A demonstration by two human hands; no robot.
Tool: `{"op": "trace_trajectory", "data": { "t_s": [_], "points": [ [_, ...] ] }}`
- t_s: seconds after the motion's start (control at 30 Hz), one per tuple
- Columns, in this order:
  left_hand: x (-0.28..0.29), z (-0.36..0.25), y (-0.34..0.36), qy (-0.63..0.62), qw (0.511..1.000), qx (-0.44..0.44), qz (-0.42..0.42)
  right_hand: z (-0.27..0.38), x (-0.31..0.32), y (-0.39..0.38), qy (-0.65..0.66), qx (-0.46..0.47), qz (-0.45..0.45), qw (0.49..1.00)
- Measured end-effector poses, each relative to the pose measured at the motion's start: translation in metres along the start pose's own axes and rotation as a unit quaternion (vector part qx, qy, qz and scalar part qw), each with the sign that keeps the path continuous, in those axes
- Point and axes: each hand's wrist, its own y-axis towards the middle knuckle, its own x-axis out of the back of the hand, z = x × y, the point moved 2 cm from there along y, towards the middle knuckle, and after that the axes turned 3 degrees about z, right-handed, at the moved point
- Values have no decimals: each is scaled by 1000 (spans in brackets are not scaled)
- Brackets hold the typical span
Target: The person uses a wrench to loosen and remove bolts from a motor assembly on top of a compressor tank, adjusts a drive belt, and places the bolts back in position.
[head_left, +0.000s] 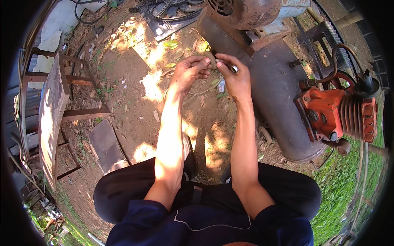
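Both of my arms reach forward over the dirt, and the hands meet in front of me. Between the fingertips is a small brown rounded piece; its exact kind is too small to tell. My left hand pinches it from the left, fingers curled. My right hand is closed on its right side with thumb and forefinger, and a silver ring shows on one finger. Just right of the hands lies a dark cylindrical tank, carrying an orange finned compressor pump at its near end.
A rusty, rounded motor housing sits over the tank's far end. At left stands a metal-framed table; a flat dark board lies beside it. Cables and scrap parts are heaped at the far side. Grass grows at right.
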Motion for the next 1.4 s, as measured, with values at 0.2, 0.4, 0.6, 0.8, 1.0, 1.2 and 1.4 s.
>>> {"op": "trace_trajectory", "data": {
  "t_s": [0.2,0.4,0.6,0.8,1.0,1.2,1.4],
  "points": [
    [5,19,-23,-22,998,40,-48,-21,-8,-5,-41,5,79,996],
    [12,25,-37,-23,996,34,-85,-38,-9,-12,-52,-21,112,992],
    [9,30,-38,1,995,15,-95,-46,-4,-14,-39,-43,126,990],
    [-5,26,-37,36,995,-3,-89,-46,5,-15,-18,-41,117,992],
    [-13,25,-31,77,995,-23,-65,-47,15,-15,-27,-55,95,994],
    [-23,26,-29,130,986,-91,-42,-43,22,-16,-43,-73,81,993],
    [-33,24,-30,181,974,-132,-34,-46,25,-17,-80,-57,80,992]
  ]
}}
